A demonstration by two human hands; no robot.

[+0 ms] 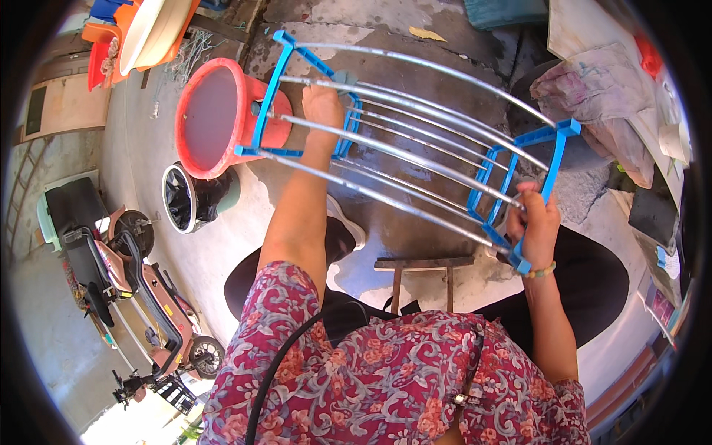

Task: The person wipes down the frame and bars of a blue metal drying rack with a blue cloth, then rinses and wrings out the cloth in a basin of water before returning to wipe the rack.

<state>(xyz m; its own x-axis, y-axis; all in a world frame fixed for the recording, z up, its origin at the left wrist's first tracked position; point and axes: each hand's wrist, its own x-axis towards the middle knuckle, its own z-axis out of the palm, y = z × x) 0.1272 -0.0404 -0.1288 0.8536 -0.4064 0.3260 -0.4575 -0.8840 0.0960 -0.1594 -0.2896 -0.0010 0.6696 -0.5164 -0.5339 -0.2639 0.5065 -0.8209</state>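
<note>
A rack of metal tubes (384, 146) with blue plastic end frames (271, 92) is held up at a tilt before me. My right hand (537, 217) grips the blue end frame at the rack's right, close to a tube's end. My left hand (324, 108) is closed near the left end, at one of the upper tubes. A small grey-green piece, apparently a cloth (346, 82), shows beside its fingers against the tube. Most of that piece is hidden, as is the left palm.
A red bucket (239, 119) of cloudy water stands left of the rack, with a black-lined waste bin (192, 197) nearer me. A small wooden stool (425, 263) is between my legs. An electric scooter (139, 289) is at left. Crumpled cloth (589, 83) lies at right on the wet concrete floor's side.
</note>
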